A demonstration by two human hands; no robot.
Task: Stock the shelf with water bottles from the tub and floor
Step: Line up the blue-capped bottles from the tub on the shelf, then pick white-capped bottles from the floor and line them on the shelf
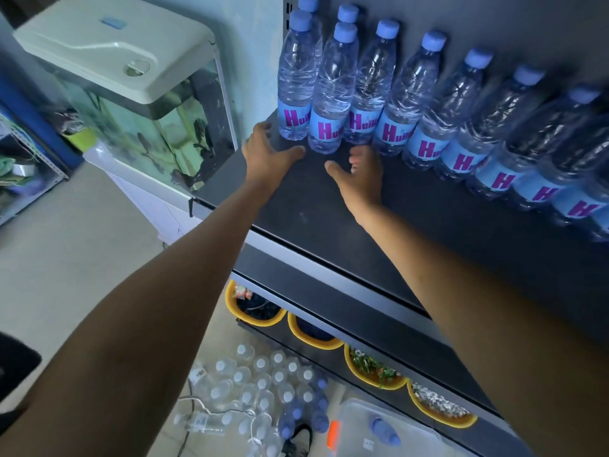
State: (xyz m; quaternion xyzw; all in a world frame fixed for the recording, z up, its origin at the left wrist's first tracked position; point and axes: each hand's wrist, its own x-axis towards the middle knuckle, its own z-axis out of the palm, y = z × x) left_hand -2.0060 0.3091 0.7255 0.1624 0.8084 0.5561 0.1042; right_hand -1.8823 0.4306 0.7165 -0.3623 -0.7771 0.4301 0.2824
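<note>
Far left I see a fish tank [131,94] with a white lid, just beside the shelf's left end. Loose floor bottles [263,384] cluster on the floor below, mostly white caps, a few blue.

The left hand [267,150] rests on the shelf [313,219] at its left edge, fingers spread and relaxed, gripping nothing. Its thumb points at the base of the front bottle [329,94]; it's very close, but I can't tell if they touch. That bottle stands upright, slightly forward of the others, with a blue cap and a blue label with purple lettering.

The right hand [362,173] is just right of it, palm down over the shelf, fingers straight toward the bottle bases, thumb out, holding nothing. I can't tell if the fingertips touch.

The row of bottles [461,127] runs along the back of the shelf toward its right end, all upright and side by side, with more behind at the left end.

Below, yellow bowls [260,322] line a lower shelf. The clear tub [356,413] on the floor holds one tub bottle [384,432] lying on its side.
</note>
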